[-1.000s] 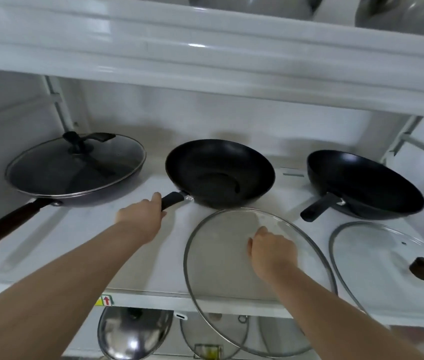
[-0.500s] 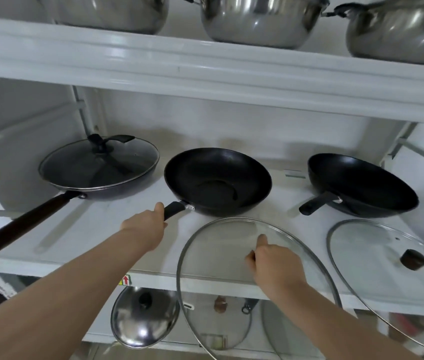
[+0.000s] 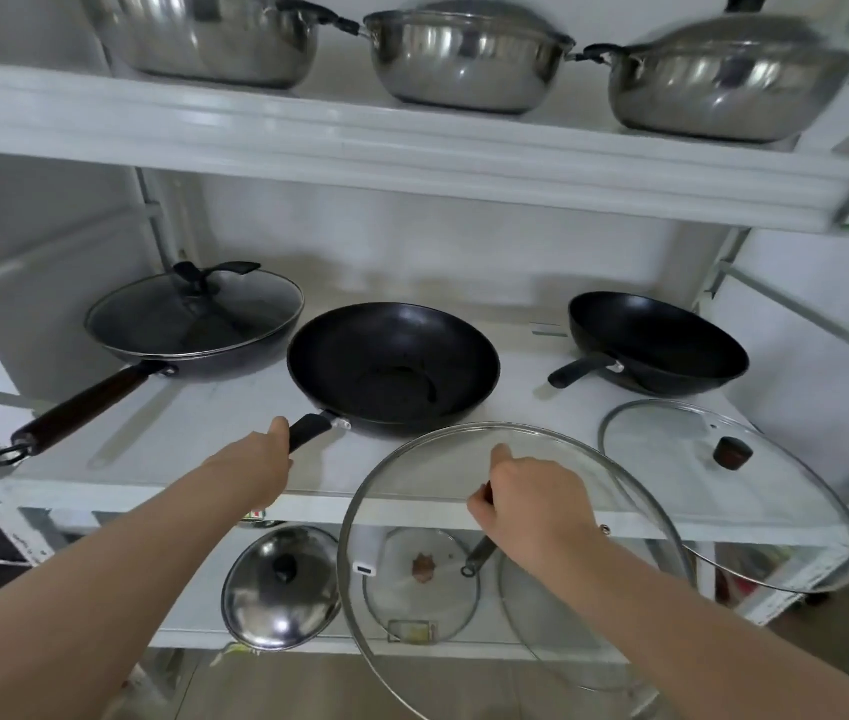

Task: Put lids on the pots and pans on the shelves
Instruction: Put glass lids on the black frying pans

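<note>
The right hand (image 3: pixel 534 504) is closed on the knob of a glass lid (image 3: pixel 510 563), held just in front of the open middle wok (image 3: pixel 394 366). The left hand (image 3: pixel 256 459) grips that wok's handle. The lid looks rigid, breakable and probably slippery at its rim, so the knob is the safest hold. The knob itself is hidden under the fingers.
</note>
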`<state>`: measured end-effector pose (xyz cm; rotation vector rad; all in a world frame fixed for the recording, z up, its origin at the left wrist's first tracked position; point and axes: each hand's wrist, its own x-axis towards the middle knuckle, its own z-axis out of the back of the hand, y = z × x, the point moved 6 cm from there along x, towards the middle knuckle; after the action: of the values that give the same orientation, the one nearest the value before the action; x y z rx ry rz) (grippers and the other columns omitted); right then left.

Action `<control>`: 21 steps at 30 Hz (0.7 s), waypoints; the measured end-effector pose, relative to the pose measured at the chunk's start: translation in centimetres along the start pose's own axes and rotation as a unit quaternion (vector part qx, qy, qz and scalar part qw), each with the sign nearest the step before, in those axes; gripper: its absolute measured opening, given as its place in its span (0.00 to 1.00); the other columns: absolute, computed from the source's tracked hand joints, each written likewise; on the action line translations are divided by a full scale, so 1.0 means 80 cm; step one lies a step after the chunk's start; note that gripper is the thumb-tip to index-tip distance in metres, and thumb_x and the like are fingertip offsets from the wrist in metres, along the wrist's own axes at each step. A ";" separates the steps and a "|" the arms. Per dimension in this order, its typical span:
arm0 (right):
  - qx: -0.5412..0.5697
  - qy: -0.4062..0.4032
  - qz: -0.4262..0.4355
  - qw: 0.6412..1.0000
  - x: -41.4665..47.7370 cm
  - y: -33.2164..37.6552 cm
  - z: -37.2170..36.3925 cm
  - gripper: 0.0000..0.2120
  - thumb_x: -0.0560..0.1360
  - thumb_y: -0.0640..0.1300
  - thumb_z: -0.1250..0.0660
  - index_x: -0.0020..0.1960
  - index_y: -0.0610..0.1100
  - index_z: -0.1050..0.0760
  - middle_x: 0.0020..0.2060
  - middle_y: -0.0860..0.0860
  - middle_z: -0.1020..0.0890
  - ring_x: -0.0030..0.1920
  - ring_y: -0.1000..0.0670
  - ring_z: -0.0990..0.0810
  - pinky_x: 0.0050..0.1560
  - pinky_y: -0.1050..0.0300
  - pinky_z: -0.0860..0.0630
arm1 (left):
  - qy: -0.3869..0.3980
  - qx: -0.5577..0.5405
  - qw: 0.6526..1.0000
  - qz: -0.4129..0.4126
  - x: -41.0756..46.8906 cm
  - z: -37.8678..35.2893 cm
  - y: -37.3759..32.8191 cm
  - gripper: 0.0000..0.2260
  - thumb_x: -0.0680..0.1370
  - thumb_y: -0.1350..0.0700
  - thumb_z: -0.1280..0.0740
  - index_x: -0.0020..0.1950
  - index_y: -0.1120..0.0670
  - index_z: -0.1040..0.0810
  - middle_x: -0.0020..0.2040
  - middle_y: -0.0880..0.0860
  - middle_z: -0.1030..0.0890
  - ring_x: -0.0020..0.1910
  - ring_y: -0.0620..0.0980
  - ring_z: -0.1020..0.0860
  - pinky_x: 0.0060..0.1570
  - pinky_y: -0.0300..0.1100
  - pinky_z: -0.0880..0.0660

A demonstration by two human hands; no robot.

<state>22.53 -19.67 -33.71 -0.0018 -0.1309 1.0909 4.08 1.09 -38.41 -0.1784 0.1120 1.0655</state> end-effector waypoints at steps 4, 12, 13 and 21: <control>-0.002 -0.012 0.002 1.000 -0.021 0.004 0.042 0.07 0.75 0.48 0.44 0.43 0.44 0.37 0.26 0.53 0.35 0.26 0.52 0.37 0.25 0.59 0.43 | -0.001 0.006 1.000 -0.004 -0.022 -0.001 0.016 0.09 0.83 0.53 0.43 0.59 0.57 0.37 0.35 0.51 0.29 0.30 0.47 0.29 0.34 0.43 0.32; 0.036 0.008 -0.016 0.999 -0.003 0.020 0.102 0.14 0.73 0.53 0.41 0.33 0.47 0.40 0.29 0.53 0.30 0.28 0.55 0.33 0.27 0.61 0.39 | 0.014 0.037 0.999 0.014 -0.023 0.008 0.022 0.10 0.80 0.55 0.44 0.60 0.55 0.36 0.38 0.49 0.29 0.39 0.51 0.25 0.39 0.43 0.31; 0.035 0.000 -0.018 0.999 0.001 0.021 0.109 0.14 0.73 0.53 0.41 0.34 0.47 0.38 0.30 0.53 0.30 0.29 0.54 0.33 0.27 0.60 0.38 | 0.022 0.044 0.999 0.022 -0.020 0.010 0.023 0.10 0.80 0.54 0.44 0.60 0.55 0.35 0.39 0.49 0.28 0.41 0.51 0.25 0.40 0.43 0.32; 0.061 -0.058 -0.031 0.996 0.103 0.038 0.114 0.12 0.73 0.52 0.40 0.44 0.43 0.30 0.32 0.50 0.25 0.34 0.46 0.26 0.33 0.56 0.30 | 0.079 0.118 0.989 0.043 0.023 0.017 0.019 0.16 0.76 0.57 0.40 0.62 0.48 0.26 0.42 0.46 0.25 0.32 0.46 0.27 0.40 0.39 0.32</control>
<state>22.61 -11.51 -24.03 0.1745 -0.1670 1.0354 3.61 3.62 -37.55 -0.0437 0.3898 1.1141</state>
